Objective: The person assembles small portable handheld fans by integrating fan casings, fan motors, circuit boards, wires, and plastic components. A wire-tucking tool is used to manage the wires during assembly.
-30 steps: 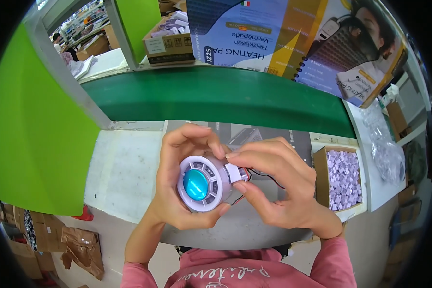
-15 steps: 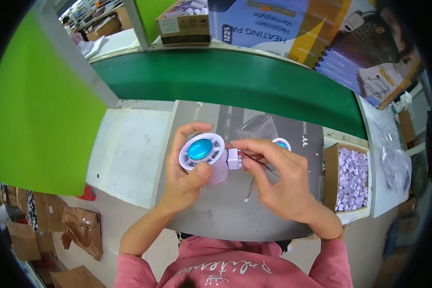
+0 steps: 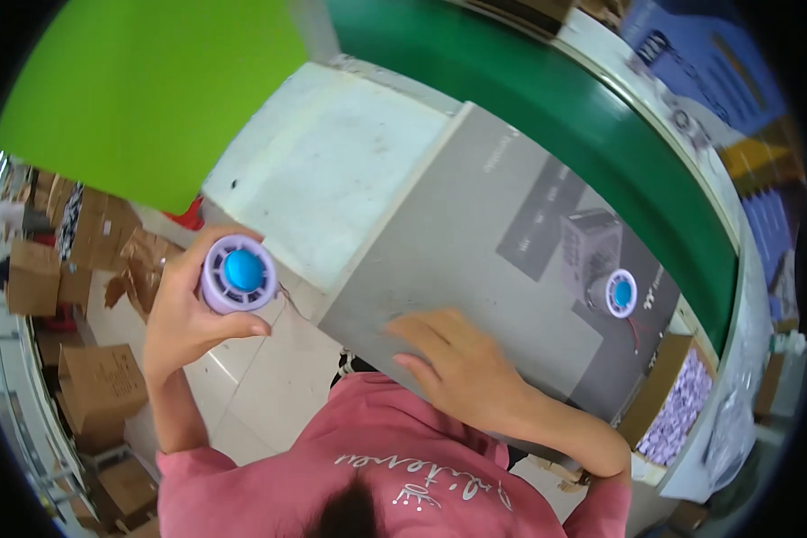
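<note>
Head view: your left hand (image 3: 186,314) grips a round pale-lilac fan unit (image 3: 242,272) with a blue centre, face up, out beyond the left edge of the grey board (image 3: 430,251). Your right hand (image 3: 464,369) is loosely open, fingers parted, over the board's near part; whether it touches, you cannot tell. A similar second unit (image 3: 621,293) sits on the board's right side, near a carton (image 3: 655,387) of small pale pieces (image 3: 679,408).

Over the grey board (image 3: 421,251), there is room to pass from the right hand (image 3: 464,369) to the far edge. The white device (image 3: 620,294) and the carton (image 3: 655,387) obstruct the right side; the light-green panel (image 3: 143,99) blocks the far left.
</note>
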A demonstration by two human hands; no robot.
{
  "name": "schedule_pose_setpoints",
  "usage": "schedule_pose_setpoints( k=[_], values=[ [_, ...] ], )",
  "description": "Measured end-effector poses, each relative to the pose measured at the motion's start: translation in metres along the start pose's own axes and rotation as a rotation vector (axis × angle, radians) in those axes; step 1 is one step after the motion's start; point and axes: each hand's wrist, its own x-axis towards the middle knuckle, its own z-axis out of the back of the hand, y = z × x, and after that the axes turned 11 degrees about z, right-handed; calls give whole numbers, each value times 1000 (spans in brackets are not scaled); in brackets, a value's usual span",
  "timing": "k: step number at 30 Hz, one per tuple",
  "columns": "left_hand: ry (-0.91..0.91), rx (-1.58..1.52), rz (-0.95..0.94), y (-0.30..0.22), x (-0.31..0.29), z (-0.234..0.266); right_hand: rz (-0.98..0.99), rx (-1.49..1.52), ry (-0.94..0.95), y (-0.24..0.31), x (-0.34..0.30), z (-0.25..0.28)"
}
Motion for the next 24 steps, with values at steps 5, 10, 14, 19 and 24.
schedule_pose_setpoints(
  k=[5, 10, 14, 19, 24],
  values=[
    [-356, -31, 157, 113, -44, -36, 7, 116, 55, -4, 24, -22],
    [-546, -358, 31, 164, -27, -102, 96, 76, 10, -23, 56, -56],
    [-589, -496, 3, 167, -11, -117, 76, -9, 9, -27, 65, -79],
    [-553, -579, -48, 176, 3, -128, 56, -79, 39, -42, 65, -91],
    [-633, -653, -133, 180, 7, -147, 39, -137, 53, -42, 66, -93]
  ],
)
